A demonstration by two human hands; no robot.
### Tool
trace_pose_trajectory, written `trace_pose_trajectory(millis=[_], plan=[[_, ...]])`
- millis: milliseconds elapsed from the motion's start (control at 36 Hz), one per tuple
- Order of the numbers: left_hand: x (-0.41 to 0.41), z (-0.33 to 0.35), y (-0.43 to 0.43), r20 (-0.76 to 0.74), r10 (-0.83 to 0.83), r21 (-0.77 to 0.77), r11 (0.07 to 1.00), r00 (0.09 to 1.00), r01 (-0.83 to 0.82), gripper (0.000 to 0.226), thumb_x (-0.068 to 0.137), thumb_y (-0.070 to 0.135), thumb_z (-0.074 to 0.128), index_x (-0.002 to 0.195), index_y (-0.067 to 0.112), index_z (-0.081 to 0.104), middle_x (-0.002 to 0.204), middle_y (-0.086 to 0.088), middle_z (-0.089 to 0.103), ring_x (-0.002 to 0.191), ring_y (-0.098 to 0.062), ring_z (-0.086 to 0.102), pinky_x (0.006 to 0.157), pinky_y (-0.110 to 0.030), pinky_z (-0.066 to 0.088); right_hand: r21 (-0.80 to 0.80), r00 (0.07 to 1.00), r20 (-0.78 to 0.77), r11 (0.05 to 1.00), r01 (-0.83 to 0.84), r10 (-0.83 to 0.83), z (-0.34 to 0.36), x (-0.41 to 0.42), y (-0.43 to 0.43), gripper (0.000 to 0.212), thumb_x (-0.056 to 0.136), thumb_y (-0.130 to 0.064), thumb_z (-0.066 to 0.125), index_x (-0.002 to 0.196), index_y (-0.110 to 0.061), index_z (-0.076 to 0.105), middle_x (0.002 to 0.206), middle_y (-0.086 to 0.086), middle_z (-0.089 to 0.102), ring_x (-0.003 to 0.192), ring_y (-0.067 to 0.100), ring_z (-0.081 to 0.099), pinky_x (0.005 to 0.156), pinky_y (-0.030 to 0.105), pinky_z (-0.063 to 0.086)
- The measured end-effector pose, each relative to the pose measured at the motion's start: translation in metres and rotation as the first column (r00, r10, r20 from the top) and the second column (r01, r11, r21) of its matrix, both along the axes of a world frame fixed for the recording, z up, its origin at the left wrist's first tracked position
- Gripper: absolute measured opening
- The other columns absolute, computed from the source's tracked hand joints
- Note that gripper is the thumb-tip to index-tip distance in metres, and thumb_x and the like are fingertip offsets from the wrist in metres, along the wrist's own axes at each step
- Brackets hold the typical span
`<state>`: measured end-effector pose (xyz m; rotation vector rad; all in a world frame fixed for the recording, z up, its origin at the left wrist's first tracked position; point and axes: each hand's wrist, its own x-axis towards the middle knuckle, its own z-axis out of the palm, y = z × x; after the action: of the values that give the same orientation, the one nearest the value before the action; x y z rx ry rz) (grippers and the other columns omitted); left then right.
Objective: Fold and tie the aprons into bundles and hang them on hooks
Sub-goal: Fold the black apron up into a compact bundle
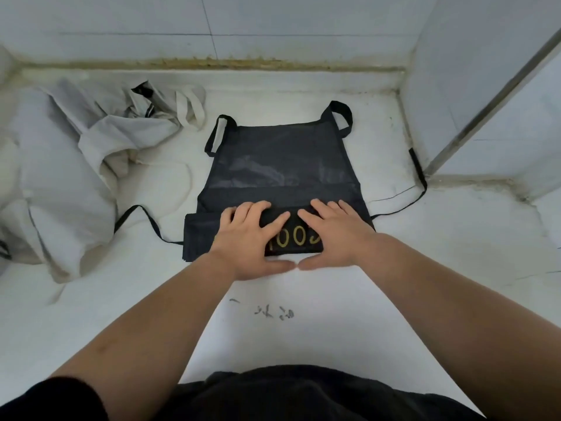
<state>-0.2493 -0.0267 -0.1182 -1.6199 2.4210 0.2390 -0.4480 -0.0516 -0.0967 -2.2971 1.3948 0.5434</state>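
- Work surface (440,268): bears everything listed.
- Apron (279,159): centre, laid flat straight ahead of me, near end folded over onto itself.
- My left hand (252,235) and my right hand (334,235): side by side on that fold, fingers flat, thumb tips almost touching at its near edge.
- Left shoulder loop (218,135) and right shoulder loop (341,117): at the apron's far corners.
- Left tie (145,217): trails left of the fold.
- Right tie (420,177): runs right to the foot of the side wall (485,101).
- Heap of crumpled aprons (91,165): left, apart from the flat apron.
- Back wall (273,25): behind all.
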Motion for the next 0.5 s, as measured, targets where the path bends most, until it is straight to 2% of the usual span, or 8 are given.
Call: trace_pose_trajectory(millis=[56,167,222,278,333,389,444,500], plan=[[0.009,0.002,0.001,-0.004,0.051,0.02,0.999,0.999,-0.05,0.1,0.061,0.09,0.016,0.149,0.043,0.009,0.151,-0.002,0.011,0.137,-0.025,0.011,0.111,-0.046,0.01,-0.003,1.0,0.003,1.0,0.018,-0.018,-0.002,-0.001,-0.003,0.092,0.081,-0.071,0.049,0.152,-0.03,0.008,0.16,0.003,0.004,0.145,0.026,0.012,0.119,0.039,0.004],[0.021,0.008,0.005,-0.058,0.118,0.135,0.985,0.991,-0.109,0.097,0.071,0.082,0.046,0.151,0.041,0.009,0.149,0.001,0.009,0.139,-0.02,0.009,0.114,-0.042,0.009,-0.016,0.999,0.03,0.999,0.036,-0.035,0.003,0.002,-0.005,0.065,0.094,-0.059,0.035,0.15,-0.032,0.019,0.159,0.003,0.013,0.142,0.025,0.022,0.118,0.037,0.01],[0.024,0.013,-0.001,-0.102,0.133,0.187,0.976,0.986,-0.112,0.087,0.079,0.065,0.058,0.151,0.037,0.019,0.149,0.002,0.016,0.139,-0.019,0.017,0.115,-0.039,0.015,0.023,0.994,0.076,0.997,0.073,-0.075,0.01,0.002,-0.005,0.054,0.097,-0.052,0.035,0.147,-0.033,0.031,0.157,0.002,0.023,0.141,0.024,0.027,0.116,0.037,0.016],[0.028,0.021,-0.012,-0.166,0.162,0.249,0.961,0.973,-0.118,0.069,0.081,0.036,0.063,0.145,0.033,0.037,0.144,0.004,0.032,0.132,-0.018,0.034,0.11,-0.037,0.031,0.065,0.978,0.156,0.99,0.126,-0.135,0.017,0.002,-0.009,0.04,0.096,-0.049,0.038,0.131,-0.034,0.052,0.135,-0.005,0.049,0.13,0.022,0.042,0.107,0.036,0.033],[0.028,0.035,-0.026,-0.2,0.187,0.321,0.94,0.962,-0.116,0.053,0.078,0.012,0.054,0.128,0.029,0.059,0.126,0.005,0.054,0.117,-0.019,0.051,0.097,-0.035,0.045,0.126,0.961,0.2,0.977,0.17,-0.193,0.024,0.003,-0.015,0.03,0.094,-0.049,0.041,0.107,-0.032,0.063,0.1,-0.011,0.059,0.106,0.018,0.055,0.089,0.034,0.044],[0.024,0.05,-0.039,-0.154,0.218,0.397,0.907,0.964,-0.141,0.038,0.077,0.004,0.046,0.101,0.023,0.069,0.095,0.004,0.064,0.094,-0.02,0.057,0.077,-0.031,0.049,0.195,0.962,0.16,0.963,0.188,-0.221,0.031,0.005,-0.022,0.024,0.09,-0.044,0.048,0.098,-0.028,0.064,0.088,-0.009,0.06,0.089,0.016,0.056,0.077,0.031,0.047],[0.018,0.058,-0.05,-0.101,0.261,0.483,0.856,0.96,-0.182,0.021,0.078,0.002,0.044,0.074,0.015,0.06,0.073,0.002,0.055,0.072,-0.018,0.05,0.061,-0.027,0.039,0.242,0.97,0.092,0.95,0.196,-0.224,0.038,0.006,-0.028,0.016,0.085,-0.033,0.053,0.092,-0.023,0.062,0.082,-0.004,0.058,0.078,0.017,0.055,0.068,0.03,0.043],[0.017,0.059,-0.06,-0.064,0.314,0.572,0.789,0.947,-0.223,0.017,0.079,0.003,0.048,0.064,0.011,0.044,0.067,0.0,0.045,0.064,-0.019,0.04,0.057,-0.028,0.029,0.267,0.966,0.046,0.935,0.233,-0.253,0.042,0.005,-0.032,0.013,0.083,-0.025,0.051,0.087,-0.018,0.06,0.081,0.001,0.057,0.072,0.019,0.054,0.063,0.028,0.041]])
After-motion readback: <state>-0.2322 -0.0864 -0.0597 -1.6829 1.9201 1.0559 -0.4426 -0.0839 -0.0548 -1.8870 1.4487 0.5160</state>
